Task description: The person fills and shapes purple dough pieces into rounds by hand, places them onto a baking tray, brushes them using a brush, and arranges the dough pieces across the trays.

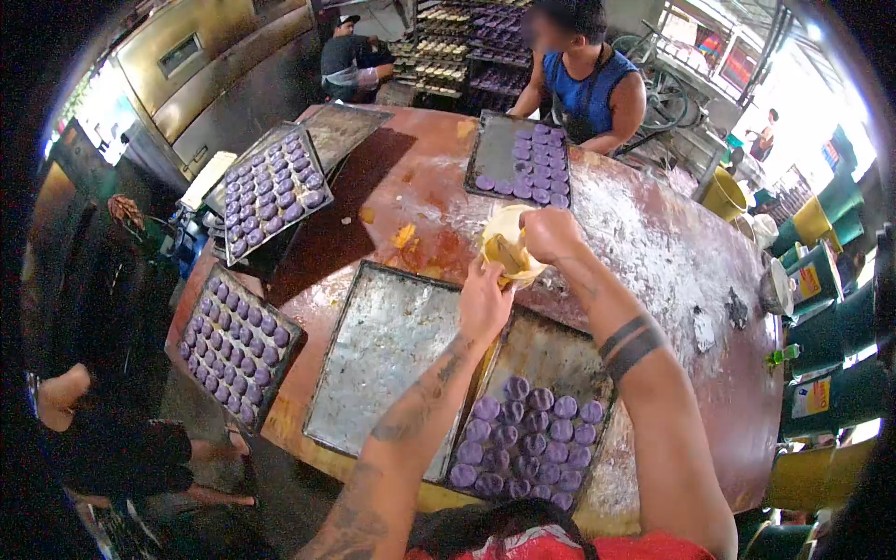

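Observation:
Over the table in front of me is a pale yellow tub [505,222], tilted so that its yellow-smeared inside faces me. My left hand [487,303] is closed on its near lower edge. Against the right side of the rim, my right hand [554,235] is curled into a fist; what its fingers hold is hidden. Below my forearms lies a metal tray [546,350] with rows of round purple dough pieces [527,439] on its near part. To its left is a bare metal tray [378,327].
More trays of purple pieces stand at the left [233,350] and upper left [275,191]. Across the floury table [644,233], a person in blue [593,89] is beside another tray [492,145]. Buckets [812,280] line the right side. Another person's foot [65,385] shows at left.

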Demonstrator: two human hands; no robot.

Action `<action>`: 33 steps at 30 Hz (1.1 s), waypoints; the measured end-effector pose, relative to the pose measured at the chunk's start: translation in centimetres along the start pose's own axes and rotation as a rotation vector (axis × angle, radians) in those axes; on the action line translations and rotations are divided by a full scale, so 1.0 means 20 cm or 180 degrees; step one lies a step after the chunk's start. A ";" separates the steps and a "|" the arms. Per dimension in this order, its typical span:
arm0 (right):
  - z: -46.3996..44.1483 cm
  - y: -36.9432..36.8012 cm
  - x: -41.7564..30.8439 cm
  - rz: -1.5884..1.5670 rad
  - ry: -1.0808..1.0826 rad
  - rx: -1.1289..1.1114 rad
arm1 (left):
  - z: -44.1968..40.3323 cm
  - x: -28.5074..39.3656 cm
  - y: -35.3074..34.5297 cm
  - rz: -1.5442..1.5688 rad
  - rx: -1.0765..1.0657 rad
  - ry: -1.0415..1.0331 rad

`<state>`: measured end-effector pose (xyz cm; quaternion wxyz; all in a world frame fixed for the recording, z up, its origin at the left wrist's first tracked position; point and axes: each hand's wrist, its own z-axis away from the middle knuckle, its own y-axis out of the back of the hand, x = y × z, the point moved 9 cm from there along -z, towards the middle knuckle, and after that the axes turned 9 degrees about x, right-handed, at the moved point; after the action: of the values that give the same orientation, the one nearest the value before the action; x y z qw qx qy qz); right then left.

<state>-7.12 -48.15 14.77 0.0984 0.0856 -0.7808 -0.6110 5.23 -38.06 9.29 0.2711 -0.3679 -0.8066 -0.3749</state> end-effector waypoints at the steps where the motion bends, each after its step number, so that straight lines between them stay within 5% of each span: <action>1: 0.04 0.14 -0.04 -0.0396 -0.0045 0.0371 | 0.01 0.04 0.04 0.0046 -0.0079 0.0049; 4: 0.08 0.16 -0.04 -0.1322 -0.0074 0.0752 | 0.11 0.00 0.01 0.0456 -0.0184 0.0243; 12: 0.02 -0.19 -0.07 -0.1009 -0.0301 -0.0343 | 0.14 -0.05 -0.03 0.0496 -0.0145 0.0376; 15: 0.06 -0.36 -0.16 -0.0819 0.0492 -0.0869 | 0.15 -0.06 -0.03 0.0389 -0.0105 0.0320; 21: 0.13 -0.20 -0.25 -0.0421 0.0619 -0.1282 | 0.15 0.01 0.00 0.0251 -0.0028 0.0196; 24: 0.05 -0.16 -0.14 -0.0691 0.0369 -0.0813 | 0.13 0.04 0.00 0.0254 -0.0011 0.0209; 28: 0.14 0.27 0.07 -0.2234 -0.0549 0.0749 | 0.07 0.07 -0.01 0.0337 0.0003 0.0129; 33: 0.51 0.42 0.34 -0.3257 -0.1702 0.0949 | 0.02 0.05 -0.07 -0.0050 -0.0044 -0.0139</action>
<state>-16.51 -38.37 20.80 -0.4216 0.3070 -0.7154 -0.4650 3.42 -38.01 9.14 0.2479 -0.3716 -0.8126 -0.3744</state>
